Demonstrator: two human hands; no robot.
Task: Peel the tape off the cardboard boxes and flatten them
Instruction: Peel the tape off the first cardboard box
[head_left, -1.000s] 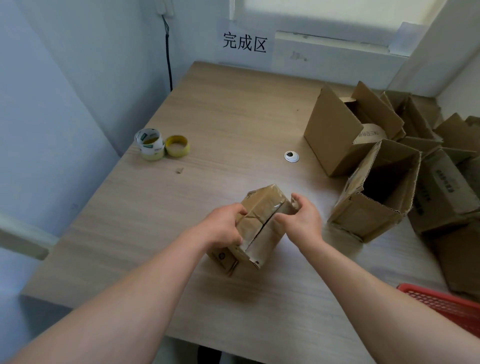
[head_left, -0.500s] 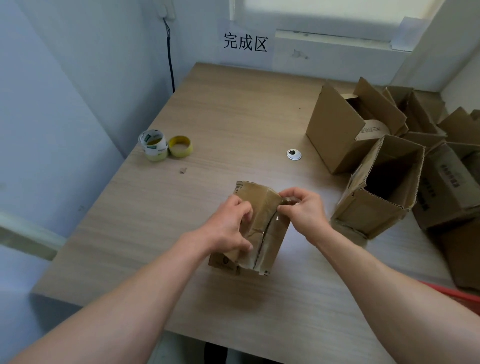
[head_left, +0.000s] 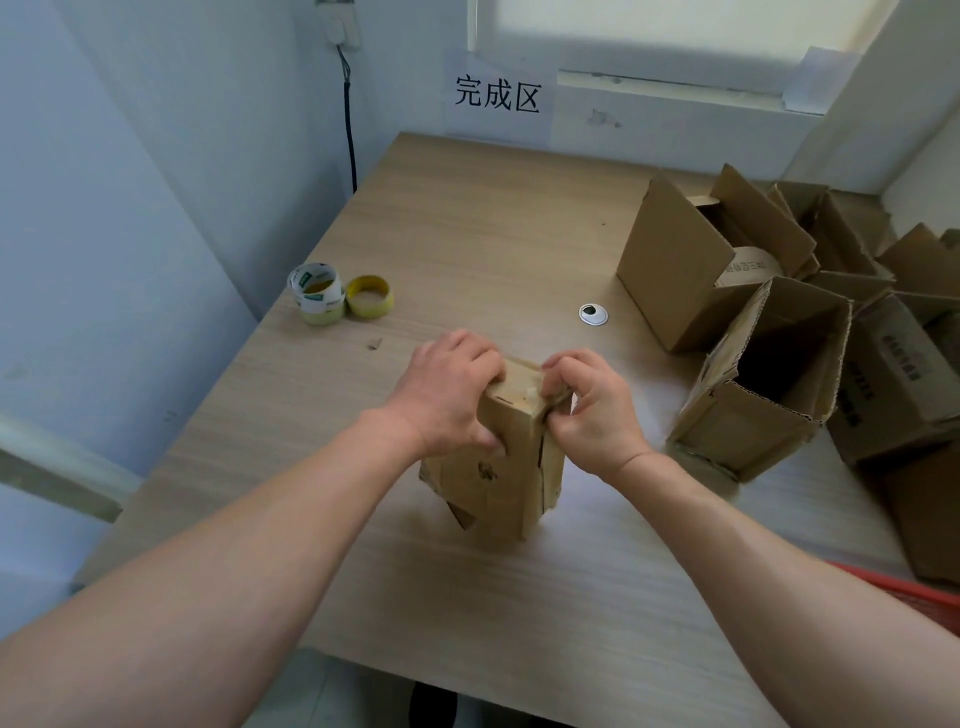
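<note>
Box (head_left: 506, 467) stands on end on the table (head_left: 467, 218), near the front edge, with both hands at its top. Left hand (head_left: 449, 395) grips the top left corner, fingers curled over the far side and thumb on the near face, steadying it. Right hand (head_left: 592, 410) pinches at the top right edge, fingers curled tight. Whether it has a tape end or only a flap I cannot tell, though a pale scrap (head_left: 531, 393) shows between the hands. To do this well, I judge, the left should brace the box hard while the right pulls low and along the seam, so the strip comes off whole without tearing the card. Open boxes (head_left: 769, 384) crowd the right side, near the right hand, and could hamper a wide pull. A red basket (head_left: 930, 597) sits at the near right corner. Two tape rolls (head_left: 317, 293) and a white grommet (head_left: 592, 314) lie well apart, out of the way.
</note>
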